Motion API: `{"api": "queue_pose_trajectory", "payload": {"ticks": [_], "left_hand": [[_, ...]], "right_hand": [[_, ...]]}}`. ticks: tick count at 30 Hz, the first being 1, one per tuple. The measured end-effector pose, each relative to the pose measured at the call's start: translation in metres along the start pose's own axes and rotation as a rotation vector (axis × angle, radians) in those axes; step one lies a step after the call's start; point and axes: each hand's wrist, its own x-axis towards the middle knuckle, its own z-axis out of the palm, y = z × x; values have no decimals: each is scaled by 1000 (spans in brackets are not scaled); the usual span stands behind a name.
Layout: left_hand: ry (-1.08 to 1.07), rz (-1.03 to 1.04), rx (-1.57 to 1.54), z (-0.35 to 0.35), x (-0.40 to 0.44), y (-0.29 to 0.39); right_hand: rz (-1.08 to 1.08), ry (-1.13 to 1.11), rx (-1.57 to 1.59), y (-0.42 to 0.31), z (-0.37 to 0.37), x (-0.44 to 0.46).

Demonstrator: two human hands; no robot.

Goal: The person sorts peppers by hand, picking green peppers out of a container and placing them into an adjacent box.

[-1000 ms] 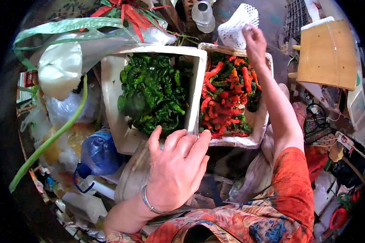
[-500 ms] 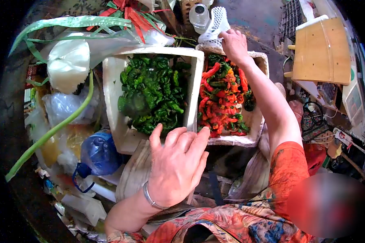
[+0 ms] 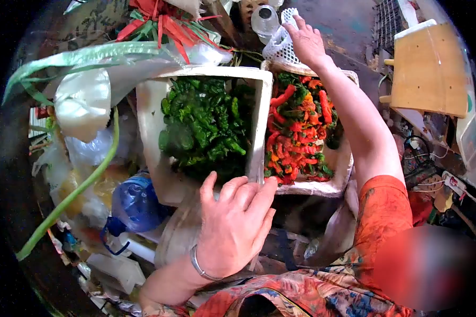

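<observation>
My left hand (image 3: 232, 227), a metal bangle at its wrist, is spread palm down at the near edge of two white foam boxes. It holds nothing. The left foam box (image 3: 152, 132) carries a heap of dark green wrinkled peppers (image 3: 206, 127). In the right foam box (image 3: 344, 177) lie red and orange peppers (image 3: 299, 140) with some green ones. Beyond that box, my right hand (image 3: 308, 45) has its fingers closed on a white foam mesh sleeve (image 3: 281, 48), which bends beside them. The fingertips are partly hidden.
A clear plastic jar (image 3: 264, 22) stands behind the mesh sleeve. On the left are a blue water bottle (image 3: 137, 203), a roll of white plastic bags (image 3: 83, 100) and red plastic ribbon (image 3: 158, 21). A wooden stool (image 3: 431, 68) is at the right.
My right hand has moved farther away onto the mesh sleeve, which has gone from standing up to bent. My left hand keeps its spread shape, and the view has shifted slightly.
</observation>
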Motion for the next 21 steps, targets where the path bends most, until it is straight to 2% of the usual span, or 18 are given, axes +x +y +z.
{"api": "queue_pose_trajectory", "payload": {"ticks": [2, 4, 5, 8, 10, 12, 17, 21], "left_hand": [[0, 3, -4, -1, 2, -1], [7, -5, 2, 0, 4, -3], [10, -6, -2, 1, 4, -4], [9, -5, -17, 2, 4, -4], [9, 5, -16, 2, 4, -2], [18, 11, -19, 2, 2, 0], [36, 27, -13, 4, -3, 1], [42, 24, -10, 2, -5, 6]], "right_hand": [[8, -40, -37, -2, -2, 7], [-12, -229, -57, 2, -4, 10], [-31, -172, -49, 9, 4, 7], [33, -88, 238, 26, -7, 1], [77, 14, 239, 35, -27, 3], [-3, 133, 288, 48, -46, 8], [-8, 337, 345, 23, -109, -22], [78, 339, 418, 8, -81, -66]]}}
